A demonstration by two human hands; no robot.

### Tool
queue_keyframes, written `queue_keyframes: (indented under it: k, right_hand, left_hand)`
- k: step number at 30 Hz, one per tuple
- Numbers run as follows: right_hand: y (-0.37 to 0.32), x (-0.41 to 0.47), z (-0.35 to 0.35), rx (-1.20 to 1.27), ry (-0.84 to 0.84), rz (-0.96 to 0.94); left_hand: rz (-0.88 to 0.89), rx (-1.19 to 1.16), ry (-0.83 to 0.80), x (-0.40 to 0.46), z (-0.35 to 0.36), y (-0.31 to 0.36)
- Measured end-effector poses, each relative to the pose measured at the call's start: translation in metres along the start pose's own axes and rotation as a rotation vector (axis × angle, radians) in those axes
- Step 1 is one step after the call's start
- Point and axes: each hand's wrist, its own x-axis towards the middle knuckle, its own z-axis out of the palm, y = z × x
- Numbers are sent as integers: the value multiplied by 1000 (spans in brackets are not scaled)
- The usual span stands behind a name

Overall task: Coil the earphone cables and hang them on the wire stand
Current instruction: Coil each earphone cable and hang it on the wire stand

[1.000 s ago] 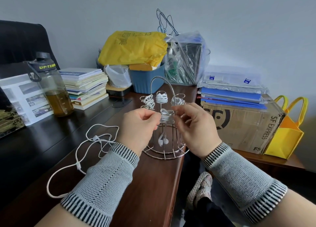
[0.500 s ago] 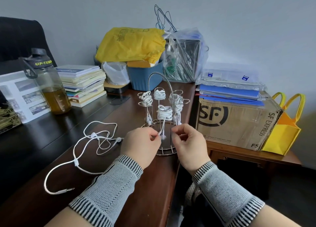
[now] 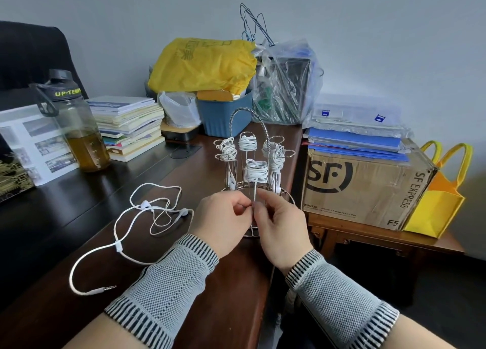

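Both hands have dropped from the hook to frame centre; left hand (image 3: 223, 214) and right hand (image 3: 278, 222) pinch the tail of the front coil (image 3: 256, 171), now hung on wire stand (image 3: 265, 130); loose earphone (image 3: 147, 217) lower left remains

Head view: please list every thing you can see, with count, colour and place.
wire stand: 1, silver, desk edge, centre
coiled earphones: 4, white, hung on stand
loose earphone: 1, white, desk, left of stand
bottle: 1, clear, amber liquid, left
books: 1 stack, behind bottle
blue bin: 1, behind stand
yellow bag: 1, on bin
cardboard box: 1, brown, right side table
tote bag: 1, yellow, far right
left hand: pinch grip on cable end below front coil
right hand: same
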Motion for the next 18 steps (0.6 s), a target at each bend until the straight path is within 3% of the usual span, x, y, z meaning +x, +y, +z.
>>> queue_keyframes:
  k: [4,10,18]
  right_hand:
    - [1,6,0,-2,-1,49]
    - [4,6,-11,-87,157,9]
    - [12,7,-6,-132,74,35]
  left_hand:
    - [21,-42,-48,1,0,-2]
    - [34,-69,-77,2,0,-4]
    - [7,136,-109,4,-5,-5]
